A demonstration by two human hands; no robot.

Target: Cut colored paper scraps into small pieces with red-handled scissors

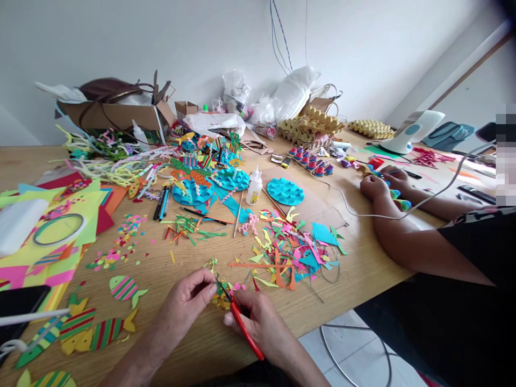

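My right hand (262, 320) is closed around red-handled scissors (246, 332), whose dark blades point up and left toward my other hand. My left hand (193, 295) has thumb and forefinger pinched together at the blade tips; whatever they hold is too small to make out. Small yellow and green paper scraps (221, 301) lie on the table under the blades. To the left are striped paper fish, one pink and green (124, 288) and one red and green (107, 333). A heap of coloured paper offcuts (298, 250) lies just beyond my hands.
A glue bottle (254, 186) stands beside a blue egg-carton piece (285, 192). Coloured paper sheets and a tape roll (58, 229) lie at left. At right, another person's hands (377, 185) work on painted carton pieces, with a cable (363, 215) crossing nearby.
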